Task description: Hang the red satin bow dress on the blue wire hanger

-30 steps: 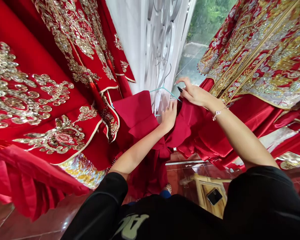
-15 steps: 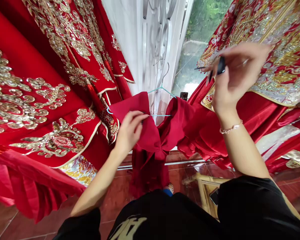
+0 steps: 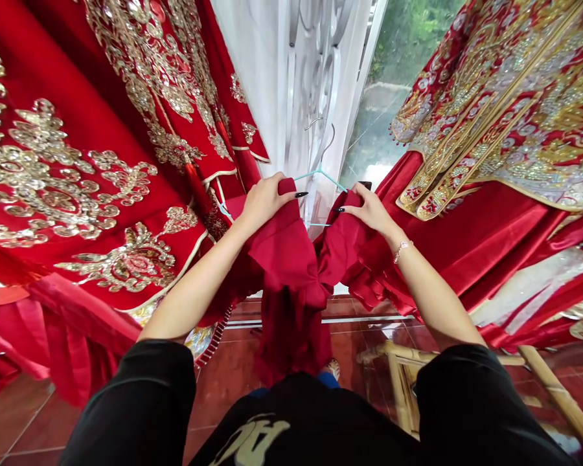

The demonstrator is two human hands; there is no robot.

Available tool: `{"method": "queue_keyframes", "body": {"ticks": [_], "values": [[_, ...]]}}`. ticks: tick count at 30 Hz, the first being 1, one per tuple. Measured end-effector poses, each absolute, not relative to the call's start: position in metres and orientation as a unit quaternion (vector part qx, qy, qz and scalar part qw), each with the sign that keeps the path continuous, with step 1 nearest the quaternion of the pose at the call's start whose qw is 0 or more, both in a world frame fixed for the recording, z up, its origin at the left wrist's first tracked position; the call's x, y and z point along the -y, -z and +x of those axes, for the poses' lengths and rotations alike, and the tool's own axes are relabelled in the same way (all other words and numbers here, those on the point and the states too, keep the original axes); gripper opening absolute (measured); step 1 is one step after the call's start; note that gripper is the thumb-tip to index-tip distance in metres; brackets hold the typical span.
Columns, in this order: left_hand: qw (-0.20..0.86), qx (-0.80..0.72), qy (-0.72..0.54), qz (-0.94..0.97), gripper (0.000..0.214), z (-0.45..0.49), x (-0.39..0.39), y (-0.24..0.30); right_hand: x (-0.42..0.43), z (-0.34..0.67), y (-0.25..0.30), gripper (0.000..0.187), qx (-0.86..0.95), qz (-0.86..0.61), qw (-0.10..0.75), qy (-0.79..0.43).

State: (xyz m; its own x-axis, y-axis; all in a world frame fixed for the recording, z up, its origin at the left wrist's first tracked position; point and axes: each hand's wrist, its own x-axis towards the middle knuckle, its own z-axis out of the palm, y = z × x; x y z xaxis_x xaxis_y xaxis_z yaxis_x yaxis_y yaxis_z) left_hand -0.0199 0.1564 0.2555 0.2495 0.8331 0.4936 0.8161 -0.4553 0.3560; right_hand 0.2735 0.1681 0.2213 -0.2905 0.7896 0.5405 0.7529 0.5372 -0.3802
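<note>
A plain dark-red garment [image 3: 284, 249] hangs from a light-blue hanger [image 3: 315, 172] in front of me, its neckline spread in a V. My left hand [image 3: 267, 200] pinches the garment's left shoulder edge, thumb with a black nail on the inner side. On the opposite shoulder, my right hand [image 3: 366, 210] grips the cloth in the same way and wears a bracelet at the wrist. The hanger's metal hook [image 3: 330, 139] shows above the cloth, with a second hook beside it. The garment's lower part falls towards the floor in folds.
Red gowns with silver sequin embroidery [image 3: 136, 259] hang close on the left. To the right hangs a red and gold beaded jacket [image 3: 490, 129] over a satin skirt. A bamboo stool [image 3: 398, 382] stands at lower right on the red tiled floor [image 3: 223, 395]. White metal scrollwork [image 3: 320, 71] and a window lie ahead.
My right hand has come down from the raised position at right and taken hold of the right shoulder. My left hand has moved up to the left shoulder edge.
</note>
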Motion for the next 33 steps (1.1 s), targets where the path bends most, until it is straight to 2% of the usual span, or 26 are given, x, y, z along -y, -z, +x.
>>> {"method": "queue_keyframes", "body": {"ticks": [4, 7, 10, 12, 14, 16, 23, 30, 33], "values": [[0.017, -0.513, -0.325, 0.795, 0.025, -0.022, -0.162, -0.253, -0.158, 0.265, -0.213, 0.043, 0.769, -0.507, 0.390, -0.012], [-0.019, -0.514, -0.355, 0.781, 0.041, -0.014, -0.148, -0.246, -0.141, 0.255, -0.205, 0.037, 0.746, -0.530, 0.402, 0.014], [-0.080, -0.538, -0.392, 0.742, 0.069, 0.008, -0.124, -0.232, -0.126, 0.237, -0.190, 0.050, 0.699, -0.577, 0.412, 0.095], [-0.081, -0.560, -0.395, 0.724, 0.076, 0.024, -0.112, -0.223, -0.123, 0.225, -0.178, 0.067, 0.663, -0.610, 0.410, 0.142], [-0.067, -0.585, -0.395, 0.705, 0.075, 0.030, -0.108, -0.219, -0.125, 0.220, -0.168, 0.078, 0.636, -0.637, 0.405, 0.160], [-0.056, -0.602, -0.391, 0.694, 0.076, 0.024, -0.110, -0.219, -0.128, 0.224, -0.163, 0.080, 0.625, -0.655, 0.396, 0.154], [-0.031, -0.550, -0.351, 0.757, 0.079, -0.034, -0.129, -0.230, -0.124, 0.264, -0.175, 0.077, 0.723, -0.589, 0.338, 0.126], [-0.092, -0.611, -0.321, 0.717, 0.063, -0.031, -0.128, -0.230, -0.119, 0.257, -0.178, 0.069, 0.689, -0.646, 0.309, 0.115], [-0.065, -0.631, -0.264, 0.727, 0.058, -0.039, -0.125, -0.240, -0.118, 0.256, -0.185, 0.068, 0.682, -0.652, 0.311, 0.113]]}}
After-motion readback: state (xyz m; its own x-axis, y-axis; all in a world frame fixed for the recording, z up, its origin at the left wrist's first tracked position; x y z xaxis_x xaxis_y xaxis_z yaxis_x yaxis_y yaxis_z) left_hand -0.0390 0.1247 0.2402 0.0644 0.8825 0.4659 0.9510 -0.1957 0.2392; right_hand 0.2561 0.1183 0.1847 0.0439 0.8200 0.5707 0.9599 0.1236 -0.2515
